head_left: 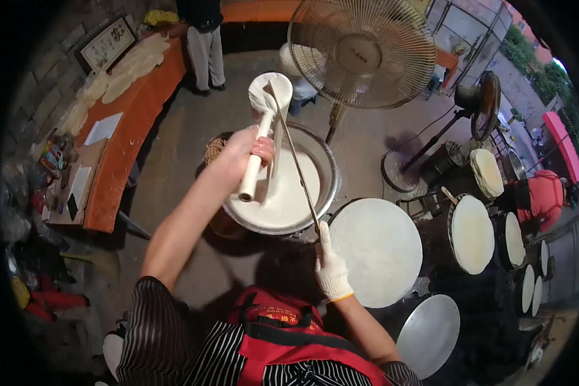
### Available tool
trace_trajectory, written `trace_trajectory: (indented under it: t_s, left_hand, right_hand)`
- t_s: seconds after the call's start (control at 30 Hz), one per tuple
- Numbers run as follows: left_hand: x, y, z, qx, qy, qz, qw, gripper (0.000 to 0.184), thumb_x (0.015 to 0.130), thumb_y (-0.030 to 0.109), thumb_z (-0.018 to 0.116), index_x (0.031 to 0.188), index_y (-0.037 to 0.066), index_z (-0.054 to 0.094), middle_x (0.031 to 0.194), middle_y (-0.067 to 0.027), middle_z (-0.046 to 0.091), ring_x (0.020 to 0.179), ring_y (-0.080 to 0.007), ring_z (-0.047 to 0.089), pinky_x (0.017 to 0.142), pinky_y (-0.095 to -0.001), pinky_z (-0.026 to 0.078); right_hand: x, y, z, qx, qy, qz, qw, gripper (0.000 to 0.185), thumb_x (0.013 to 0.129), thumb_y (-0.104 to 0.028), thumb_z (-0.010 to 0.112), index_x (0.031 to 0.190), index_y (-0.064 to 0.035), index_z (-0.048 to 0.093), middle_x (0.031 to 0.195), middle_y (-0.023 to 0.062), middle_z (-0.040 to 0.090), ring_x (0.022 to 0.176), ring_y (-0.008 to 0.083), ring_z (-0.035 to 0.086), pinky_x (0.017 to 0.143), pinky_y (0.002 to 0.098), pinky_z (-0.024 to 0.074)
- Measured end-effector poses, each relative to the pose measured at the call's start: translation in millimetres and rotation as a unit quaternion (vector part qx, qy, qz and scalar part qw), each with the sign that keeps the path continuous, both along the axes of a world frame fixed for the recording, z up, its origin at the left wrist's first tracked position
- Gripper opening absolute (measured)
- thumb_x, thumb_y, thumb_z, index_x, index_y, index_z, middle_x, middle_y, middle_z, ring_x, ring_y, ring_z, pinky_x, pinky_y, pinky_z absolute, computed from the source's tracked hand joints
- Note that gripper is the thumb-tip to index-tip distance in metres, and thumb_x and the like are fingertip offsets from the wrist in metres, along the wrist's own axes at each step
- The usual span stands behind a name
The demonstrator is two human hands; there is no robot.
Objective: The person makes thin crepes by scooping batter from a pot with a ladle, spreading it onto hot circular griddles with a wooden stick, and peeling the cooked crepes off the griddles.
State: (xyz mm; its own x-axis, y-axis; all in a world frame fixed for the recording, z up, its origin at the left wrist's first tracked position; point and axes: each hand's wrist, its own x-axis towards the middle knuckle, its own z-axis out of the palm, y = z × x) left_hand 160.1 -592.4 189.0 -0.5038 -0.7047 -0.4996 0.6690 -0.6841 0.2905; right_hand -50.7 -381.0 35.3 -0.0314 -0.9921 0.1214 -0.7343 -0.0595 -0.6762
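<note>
My left hand (pixel 239 157), bare, is wrapped round the pale thick handle of a ladle (pixel 258 100), raised above a large metal pot (pixel 331 186) of white batter (pixel 296 199). Batter coats the ladle's bowl, and a pale strand runs down from it into the pot. In a white knitted glove, my right hand (pixel 332 267) grips a long thin stick (pixel 299 167). Its far end reaches the ladle's bowl. Close beside my right hand lies a round griddle (pixel 374 253) covered by a white sheet of batter. A bare metal griddle (pixel 429 334) sits nearer me.
A big standing fan (pixel 360 55) rises behind the pot, with a second fan (pixel 486 106) to the right. More round griddles (pixel 473 235) line the right side, where a person in red (pixel 540 199) bends. An orange-covered table (pixel 119 161) carries thin pancakes (pixel 135 67); another person (pixel 202 45) stands behind.
</note>
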Motion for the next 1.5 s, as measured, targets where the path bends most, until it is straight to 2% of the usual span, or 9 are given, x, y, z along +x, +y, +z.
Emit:
trace_trajectory:
  t_s: [0.33, 0.47, 0.63, 0.7, 0.77, 0.9, 1.07, 1.3, 1.5]
  left_hand:
    - [69, -46, 148, -0.276, -0.236, -0.107, 0.926, 0.026, 0.1, 0.028, 0.041, 0.1, 0.002, 0.04, 0.064, 0.0028, 0.037, 0.044, -0.0016, 0.031, 0.033, -0.0147, 0.028]
    - [79, -95, 82, -0.25, -0.369, -0.18, 0.877, 0.029, 0.101, 0.029, 0.037, 0.106, 0.001, 0.042, 0.066, 0.0022, 0.04, 0.045, 0.0002, 0.031, 0.034, -0.0131, 0.026]
    - [92, -141, -31, 0.01, -0.228, -0.27, 0.935, 0.034, 0.1, 0.03, 0.037, 0.096, -0.003, 0.041, 0.064, 0.0001, 0.042, 0.043, -0.0026, 0.038, 0.032, -0.0155, 0.034]
    - [109, -143, -65, -0.039, -0.104, -0.291, 0.95, 0.036, 0.1, 0.032, 0.036, 0.098, -0.003, 0.043, 0.066, -0.0012, 0.045, 0.043, -0.003, 0.04, 0.032, -0.0156, 0.036]
    - [104, -89, -63, -0.214, -0.288, -0.217, 0.908, 0.03, 0.1, 0.029, 0.037, 0.106, 0.001, 0.043, 0.062, 0.0004, 0.04, 0.043, -0.0033, 0.032, 0.033, -0.0167, 0.027]
    - [80, -89, -119, -0.005, -0.325, -0.243, 0.914, 0.033, 0.1, 0.03, 0.034, 0.101, -0.002, 0.043, 0.062, 0.0012, 0.039, 0.044, -0.0039, 0.032, 0.032, -0.0167, 0.028]
    - [12, -19, -106, 0.072, -0.275, -0.351, 0.892, 0.029, 0.1, 0.025, 0.036, 0.103, -0.003, 0.041, 0.064, 0.0013, 0.039, 0.045, -0.0039, 0.034, 0.033, -0.0161, 0.032]
    - [-167, 141, -29, 0.095, -0.223, -0.595, 0.767, 0.022, 0.089, 0.003, 0.041, 0.11, -0.006, 0.04, 0.066, 0.0011, 0.037, 0.048, -0.0019, 0.033, 0.034, -0.0139, 0.031]
    - [-340, 303, 13, -0.578, -0.275, -0.654, 0.404, 0.032, 0.08, 0.009, 0.057, 0.109, -0.002, 0.051, 0.073, -0.0028, 0.05, 0.052, -0.0096, 0.045, 0.045, -0.0235, 0.039]
  right_hand:
    - [-4, -37, 65, -0.209, 0.073, -0.06, 0.973, 0.066, 0.083, 0.003, 0.052, 0.143, -0.0143, 0.032, 0.08, 0.0175, 0.058, 0.065, 0.0334, 0.058, 0.062, 0.0408, 0.0472]
    - [15, -46, 33, -0.257, 0.024, -0.142, 0.956, 0.061, 0.086, 0.002, 0.05, 0.143, -0.0118, 0.033, 0.097, 0.0211, 0.061, 0.074, 0.0322, 0.062, 0.07, 0.0339, 0.0492]
    - [39, -3, 12, -0.151, -0.029, -0.163, 0.975, 0.059, 0.086, 0.0, 0.049, 0.142, -0.0103, 0.033, 0.111, 0.0259, 0.058, 0.086, 0.0336, 0.063, 0.077, 0.0349, 0.048]
    - [31, 27, -1, -0.158, -0.046, -0.19, 0.968, 0.056, 0.087, -0.001, 0.049, 0.141, -0.009, 0.035, 0.114, 0.0261, 0.057, 0.092, 0.0334, 0.063, 0.079, 0.0369, 0.0472]
    - [24, 59, -15, -0.171, -0.033, -0.227, 0.958, 0.054, 0.087, 0.0, 0.049, 0.14, -0.0067, 0.036, 0.121, 0.0239, 0.056, 0.101, 0.0345, 0.06, 0.085, 0.0369, 0.0461]
    - [22, 128, -24, 0.095, -0.196, -0.389, 0.895, 0.044, 0.089, -0.009, 0.051, 0.133, -0.0042, 0.043, 0.105, 0.0238, 0.061, 0.084, 0.0306, 0.064, 0.075, 0.0342, 0.0482]
    - [10, 237, -69, -0.042, -0.179, -0.476, 0.86, 0.036, 0.091, -0.014, 0.052, 0.125, -0.0038, 0.051, 0.061, 0.0006, 0.051, 0.047, 0.0075, 0.046, 0.044, 0.0244, 0.0382]
    - [-36, 405, -48, 0.002, -0.478, -0.551, 0.684, 0.032, 0.098, -0.029, 0.043, 0.106, -0.0028, 0.06, 0.057, 0.0016, 0.054, 0.038, 0.0074, 0.044, 0.033, 0.0242, 0.0347]
    - [-116, 488, 13, -0.064, -0.306, -0.49, 0.814, 0.037, 0.095, -0.024, 0.048, 0.123, -0.0001, 0.054, 0.066, 0.0028, 0.058, 0.047, 0.009, 0.049, 0.046, 0.0231, 0.0426]
